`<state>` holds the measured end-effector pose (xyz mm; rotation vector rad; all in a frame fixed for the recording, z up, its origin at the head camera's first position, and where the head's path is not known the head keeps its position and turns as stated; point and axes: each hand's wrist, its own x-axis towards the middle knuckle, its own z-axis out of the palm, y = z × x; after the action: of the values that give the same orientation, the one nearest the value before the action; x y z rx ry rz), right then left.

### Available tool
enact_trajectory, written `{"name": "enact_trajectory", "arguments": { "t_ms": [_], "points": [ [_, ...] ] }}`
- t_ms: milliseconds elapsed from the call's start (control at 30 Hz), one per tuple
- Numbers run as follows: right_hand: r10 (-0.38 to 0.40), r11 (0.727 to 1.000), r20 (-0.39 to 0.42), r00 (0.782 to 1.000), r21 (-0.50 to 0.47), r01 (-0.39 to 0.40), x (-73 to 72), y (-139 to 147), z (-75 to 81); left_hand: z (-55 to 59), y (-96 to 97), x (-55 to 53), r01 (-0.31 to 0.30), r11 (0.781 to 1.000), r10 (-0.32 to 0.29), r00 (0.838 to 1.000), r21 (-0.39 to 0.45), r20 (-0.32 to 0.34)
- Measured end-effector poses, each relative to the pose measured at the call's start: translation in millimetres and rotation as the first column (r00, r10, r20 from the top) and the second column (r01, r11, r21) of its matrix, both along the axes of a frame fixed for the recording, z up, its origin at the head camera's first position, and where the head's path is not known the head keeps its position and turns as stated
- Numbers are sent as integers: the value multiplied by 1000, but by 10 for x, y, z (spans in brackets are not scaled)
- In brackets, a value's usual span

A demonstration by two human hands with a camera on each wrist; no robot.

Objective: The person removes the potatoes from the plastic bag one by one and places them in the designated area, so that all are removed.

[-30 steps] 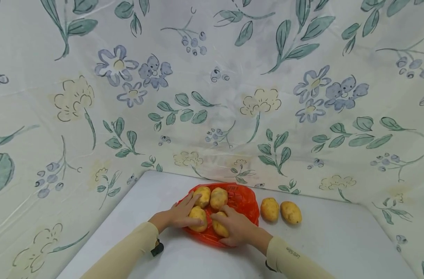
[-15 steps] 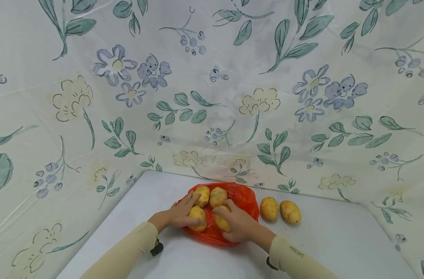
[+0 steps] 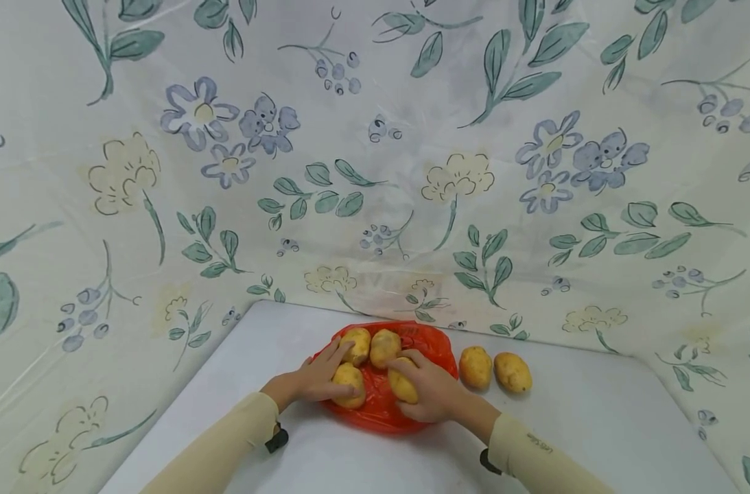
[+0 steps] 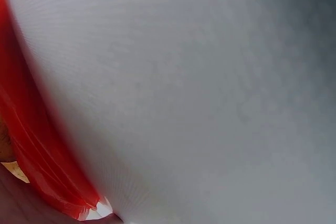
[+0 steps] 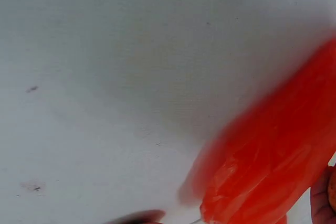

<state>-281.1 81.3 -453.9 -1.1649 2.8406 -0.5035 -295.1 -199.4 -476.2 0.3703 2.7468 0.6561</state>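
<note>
A red plastic bag point(image 3: 433, 346) lies spread on the white table, with several yellow potatoes in it. My right hand point(image 3: 436, 392) grips one potato point(image 3: 402, 381) over the bag's right front part, fingers curled over its far side. On the bag's left side rests my left hand point(image 3: 318, 376), fingers extended. Its fingertips are at the back-left potato point(image 3: 355, 345) and its thumb lies across the front-left potato point(image 3: 348, 385). Another potato point(image 3: 385, 348) sits at the back. The left wrist view shows the bag's edge point(image 4: 39, 156) beside part of that hand.
Two more potatoes, one point(image 3: 475, 368) nearer the bag and one point(image 3: 513, 372) farther right, lie on the white table point(image 3: 584, 418). Behind the table hangs a floral sheet point(image 3: 375, 206). The bag's side point(image 5: 273, 150) bulges in the right wrist view.
My right hand has moved right and slightly back with its potato, away from the front-left one. My left hand keeps its place on the bag's left side.
</note>
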Motion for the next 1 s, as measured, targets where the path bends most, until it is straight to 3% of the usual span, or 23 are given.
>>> {"name": "enact_trajectory", "arguments": {
  "t_ms": [333,567,1000],
  "points": [
    [-15,989,81,997,-148,27,-98,165,-18,-11,13,-39,9,1000,-9,1000,5,-2],
    [-67,973,137,988,-211,95,-138,256,-10,-26,27,-74,13,1000,-13,1000,13,-2],
    [-146,950,96,985,-264,167,-252,412,42,-18,18,-133,15,1000,-15,1000,9,-12]
  ]
}}
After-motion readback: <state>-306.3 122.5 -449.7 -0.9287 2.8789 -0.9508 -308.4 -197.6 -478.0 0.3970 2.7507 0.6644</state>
